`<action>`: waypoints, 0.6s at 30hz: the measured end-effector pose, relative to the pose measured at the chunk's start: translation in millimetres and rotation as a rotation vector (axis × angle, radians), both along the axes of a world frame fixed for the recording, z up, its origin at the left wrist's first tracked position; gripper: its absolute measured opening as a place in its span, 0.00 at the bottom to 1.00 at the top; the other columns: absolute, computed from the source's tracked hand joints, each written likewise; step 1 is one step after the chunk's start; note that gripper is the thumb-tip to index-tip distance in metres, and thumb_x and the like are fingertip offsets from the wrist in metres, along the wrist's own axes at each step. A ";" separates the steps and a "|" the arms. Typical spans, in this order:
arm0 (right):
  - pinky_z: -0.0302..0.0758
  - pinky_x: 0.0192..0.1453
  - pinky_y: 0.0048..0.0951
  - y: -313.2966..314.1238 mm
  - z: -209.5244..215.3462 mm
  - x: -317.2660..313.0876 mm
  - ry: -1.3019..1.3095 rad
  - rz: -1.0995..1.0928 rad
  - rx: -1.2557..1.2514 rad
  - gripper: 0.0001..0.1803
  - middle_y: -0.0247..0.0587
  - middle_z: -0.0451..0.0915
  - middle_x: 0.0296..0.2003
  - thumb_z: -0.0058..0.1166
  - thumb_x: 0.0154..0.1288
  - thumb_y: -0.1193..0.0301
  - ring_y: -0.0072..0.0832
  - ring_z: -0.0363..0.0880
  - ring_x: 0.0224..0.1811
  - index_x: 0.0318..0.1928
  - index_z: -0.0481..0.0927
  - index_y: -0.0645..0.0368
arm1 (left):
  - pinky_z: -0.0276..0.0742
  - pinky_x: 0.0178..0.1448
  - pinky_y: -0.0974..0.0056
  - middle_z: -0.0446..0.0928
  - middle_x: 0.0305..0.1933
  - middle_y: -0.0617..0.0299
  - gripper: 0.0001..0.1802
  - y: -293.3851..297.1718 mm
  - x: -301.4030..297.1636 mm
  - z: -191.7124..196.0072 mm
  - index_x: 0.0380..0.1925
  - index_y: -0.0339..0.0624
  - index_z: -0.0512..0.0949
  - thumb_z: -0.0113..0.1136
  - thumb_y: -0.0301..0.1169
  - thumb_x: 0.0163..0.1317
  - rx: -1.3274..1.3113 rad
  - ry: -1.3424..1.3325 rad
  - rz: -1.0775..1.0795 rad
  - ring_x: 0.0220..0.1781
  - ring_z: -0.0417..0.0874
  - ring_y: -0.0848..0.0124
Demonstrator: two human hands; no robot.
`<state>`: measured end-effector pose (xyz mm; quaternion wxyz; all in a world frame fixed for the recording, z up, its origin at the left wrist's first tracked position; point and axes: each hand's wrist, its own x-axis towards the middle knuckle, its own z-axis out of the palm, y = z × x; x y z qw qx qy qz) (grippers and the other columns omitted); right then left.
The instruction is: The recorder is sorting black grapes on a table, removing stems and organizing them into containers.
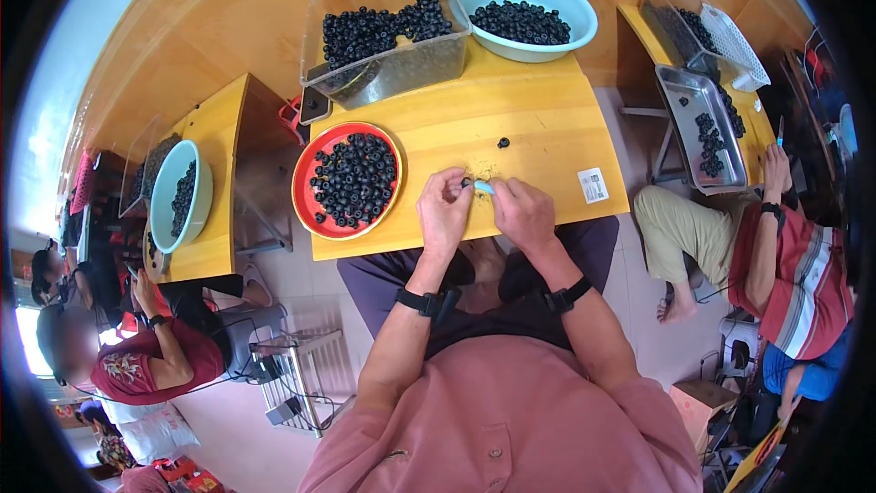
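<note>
My left hand (444,208) pinches a small black round part (466,183) between thumb and fingertips, just above the near half of the yellow table (538,128). A slim light-blue tool (484,187) is gripped in my right hand (523,210), its tip close against the part; the tip itself is too small to make out. Dark crumbs (482,172) lie scattered on the wood around my fingers. One loose black part (504,142) rests a little farther off. To the left of my hands stands a red round tray (301,187) holding many black parts with holes (354,178).
At the table's far edge are a clear plastic bin (392,68) and a light-blue basin (584,23), both holding black parts. A white label (592,185) sticks to the right side. Co-workers sit at tables left and right, with another basin (203,196) and a metal tray (675,96).
</note>
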<state>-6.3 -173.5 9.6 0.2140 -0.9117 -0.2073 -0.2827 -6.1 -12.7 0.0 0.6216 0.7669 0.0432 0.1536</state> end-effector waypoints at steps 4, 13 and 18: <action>0.79 0.30 0.38 1.2 0.5 0.1 -0.007 0.021 -0.019 0.06 0.38 0.75 0.25 0.59 0.65 0.71 0.35 0.82 0.27 0.41 0.85 0.56 | 0.84 0.45 0.67 0.84 0.42 0.55 0.16 0.4 -1.9 5.4 0.48 0.35 0.83 0.70 0.16 0.58 0.072 0.030 -0.010 0.41 0.87 0.71; 0.79 0.30 0.38 0.8 1.8 1.0 0.006 0.023 -0.026 0.05 0.39 0.76 0.25 0.59 0.66 0.71 0.36 0.82 0.27 0.39 0.84 0.56 | 0.84 0.47 0.67 0.84 0.42 0.56 0.17 0.3 -2.2 1.0 0.49 0.35 0.82 0.70 0.16 0.59 0.012 0.019 -0.033 0.41 0.87 0.71; 0.80 0.30 0.38 2.0 1.5 3.7 0.029 -0.016 -0.011 0.05 0.39 0.77 0.25 0.58 0.67 0.71 0.37 0.83 0.27 0.40 0.84 0.56 | 0.84 0.49 0.68 0.84 0.43 0.57 0.16 1.4 0.0 -7.4 0.50 0.34 0.82 0.69 0.16 0.61 -0.222 0.007 -0.076 0.43 0.87 0.72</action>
